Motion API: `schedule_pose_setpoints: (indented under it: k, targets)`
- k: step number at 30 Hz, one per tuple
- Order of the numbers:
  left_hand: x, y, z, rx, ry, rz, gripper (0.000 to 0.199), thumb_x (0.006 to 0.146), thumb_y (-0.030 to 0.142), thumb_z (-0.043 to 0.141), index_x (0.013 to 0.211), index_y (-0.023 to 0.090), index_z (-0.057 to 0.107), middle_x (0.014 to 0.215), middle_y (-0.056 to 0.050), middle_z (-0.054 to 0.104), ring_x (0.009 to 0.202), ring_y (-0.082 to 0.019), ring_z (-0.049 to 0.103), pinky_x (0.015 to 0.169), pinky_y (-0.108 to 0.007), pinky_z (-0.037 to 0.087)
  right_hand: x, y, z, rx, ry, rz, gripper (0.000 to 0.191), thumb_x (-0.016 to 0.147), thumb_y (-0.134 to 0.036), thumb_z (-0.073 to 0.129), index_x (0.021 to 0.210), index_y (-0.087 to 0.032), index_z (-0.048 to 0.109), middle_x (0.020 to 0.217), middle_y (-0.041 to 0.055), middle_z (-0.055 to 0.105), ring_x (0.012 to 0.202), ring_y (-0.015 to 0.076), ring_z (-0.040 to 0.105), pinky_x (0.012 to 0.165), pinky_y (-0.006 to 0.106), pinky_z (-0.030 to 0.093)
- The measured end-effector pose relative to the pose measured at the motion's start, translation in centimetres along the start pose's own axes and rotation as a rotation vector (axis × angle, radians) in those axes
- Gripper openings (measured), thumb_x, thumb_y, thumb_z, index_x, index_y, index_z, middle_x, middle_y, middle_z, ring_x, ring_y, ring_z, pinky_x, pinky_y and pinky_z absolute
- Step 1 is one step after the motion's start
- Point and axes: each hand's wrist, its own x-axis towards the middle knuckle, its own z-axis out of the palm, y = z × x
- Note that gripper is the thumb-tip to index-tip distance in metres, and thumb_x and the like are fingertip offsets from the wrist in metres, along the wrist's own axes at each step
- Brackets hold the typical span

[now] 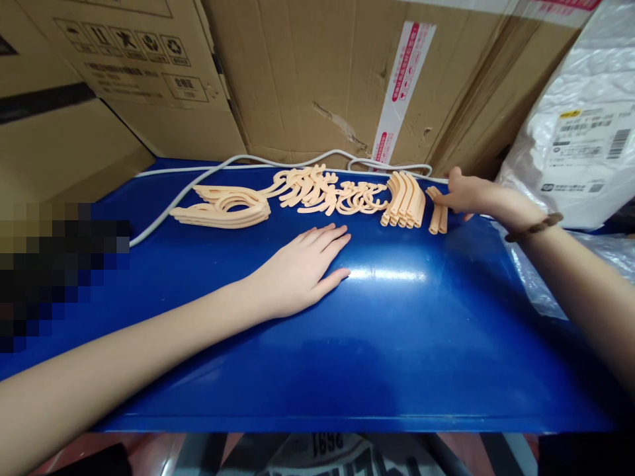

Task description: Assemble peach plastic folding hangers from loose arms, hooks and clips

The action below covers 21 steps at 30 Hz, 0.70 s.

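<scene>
My left hand [308, 268] lies flat, palm down, on the blue table [317, 370], fingers apart and nothing under them that shows. At the back right, my right hand [464, 193] reaches over a small pair of beige tubes [437, 215], its fingertips touching their upper end; whether it grips them is unclear. Just left of these stands a row of curved beige tubes [407, 201]. Further left are small curved beige pieces [354, 198], branched beige pieces [305, 185] and a stack of larger looped beige parts [225, 208].
Cardboard boxes [307, 79] stand along the table's back edge. A white cable [198, 177] runs behind and left of the pieces. Plastic-wrapped packages [570, 152] sit at the right. A blurred-out dark area covers the far left.
</scene>
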Motion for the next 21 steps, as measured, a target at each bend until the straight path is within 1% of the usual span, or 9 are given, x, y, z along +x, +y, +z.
schedule_pose_setpoints:
  k: [3, 5, 7, 11, 13, 14, 16, 18, 21]
  targets:
    - [0.0, 0.0, 0.0, 0.002, -0.003, -0.004, 0.062, 0.103, 0.048, 0.033, 0.150, 0.009, 0.036, 0.158, -0.012, 0.034, 0.147, -0.028, 0.030, 0.121, -0.044, 0.027, -0.2, 0.3, -0.4, -0.065, -0.034, -0.007, 0.055, 0.088, -0.041, 0.055, 0.125, -0.001, 0.051, 0.091, 0.0217, 0.070, 0.058, 0.0230, 0.063, 0.054, 0.036, 0.049]
    - [0.0, 0.0, -0.1, 0.001, -0.005, -0.006, 0.062, 0.103, 0.048, 0.033, 0.150, 0.009, 0.036, 0.159, -0.012, 0.034, 0.147, -0.028, 0.029, 0.121, -0.045, 0.027, -0.4, 0.9, -0.6, -0.099, -0.088, -0.029, 0.031, 0.086, -0.035, 0.056, 0.099, -0.008, 0.065, 0.079, 0.0171, 0.071, 0.058, 0.0232, 0.064, 0.055, 0.035, 0.050]
    - [0.0, 0.0, -0.1, 0.001, -0.005, -0.003, 0.062, 0.103, 0.048, 0.032, 0.150, 0.009, 0.037, 0.159, -0.012, 0.034, 0.148, -0.028, 0.029, 0.121, -0.045, 0.027, -0.9, 1.7, -0.7, -0.118, -0.149, -0.067, 0.018, 0.084, -0.030, 0.058, 0.078, -0.015, 0.066, 0.069, 0.0121, 0.069, 0.060, 0.0228, 0.065, 0.055, 0.034, 0.050]
    - [0.0, 0.0, 0.0, -0.008, 0.001, -0.002, 0.062, 0.103, 0.048, 0.033, 0.150, 0.008, 0.037, 0.158, -0.013, 0.035, 0.147, -0.028, 0.030, 0.121, -0.045, 0.026, -3.9, 2.3, -0.2, -0.117, -0.307, -0.205, 0.009, 0.079, -0.031, 0.067, 0.079, -0.022, 0.066, 0.066, 0.0037, 0.069, 0.062, 0.0211, 0.066, 0.054, 0.030, 0.047]
    - [0.0, 0.0, 0.0, -0.021, 0.007, -0.007, 0.062, 0.103, 0.048, 0.033, 0.150, 0.008, 0.037, 0.158, -0.013, 0.035, 0.147, -0.028, 0.030, 0.121, -0.045, 0.026, -6.4, 1.5, 0.3, -0.118, -0.360, -0.461, 0.016, 0.080, -0.038, 0.068, 0.088, -0.025, 0.066, 0.070, 0.0008, 0.069, 0.061, 0.0191, 0.063, 0.053, 0.029, 0.042]
    - [-0.1, 0.0, 0.0, -0.033, 0.012, -0.007, 0.062, 0.103, 0.049, 0.033, 0.149, 0.009, 0.037, 0.158, -0.013, 0.035, 0.147, -0.028, 0.029, 0.121, -0.045, 0.026, -7.6, 0.8, 0.7, -0.163, -0.317, -0.582, 0.019, 0.081, -0.042, 0.067, 0.091, -0.025, 0.064, 0.072, 0.0004, 0.068, 0.059, 0.0186, 0.061, 0.052, 0.029, 0.039]
    - [-0.1, 0.1, -0.1, -0.068, 0.043, 0.004, 0.060, 0.103, 0.050, 0.031, 0.148, 0.011, 0.039, 0.156, -0.012, 0.038, 0.147, -0.029, 0.028, 0.121, -0.046, 0.024, -9.8, -1.0, 1.6, -0.212, -0.110, -0.752, 0.018, 0.089, -0.043, 0.057, 0.092, -0.026, 0.062, 0.074, 0.0010, 0.066, 0.058, 0.0183, 0.059, 0.053, 0.029, 0.036]
    - [-0.2, 0.2, -0.4, -0.113, 0.088, 0.040, 0.058, 0.103, 0.051, 0.032, 0.143, 0.012, 0.045, 0.150, -0.012, 0.046, 0.143, -0.029, 0.034, 0.118, -0.046, 0.027, -11.1, -2.8, 2.8, -0.162, 0.041, -0.932, 0.016, 0.095, -0.037, 0.051, 0.096, -0.023, 0.060, 0.091, 0.0046, 0.067, 0.071, 0.0189, 0.062, 0.060, 0.029, 0.039]
    - [-0.2, 0.3, -0.9, -0.126, 0.144, 0.086, 0.051, 0.098, 0.057, 0.041, 0.118, 0.013, 0.059, 0.122, -0.011, 0.062, 0.117, -0.029, 0.053, 0.099, -0.043, 0.042, -11.4, -4.9, 4.7, -0.032, 0.172, -1.081, 0.020, 0.099, -0.035, 0.048, 0.102, -0.018, 0.059, 0.098, 0.0077, 0.065, 0.082, 0.0197, 0.062, 0.071, 0.030, 0.042]
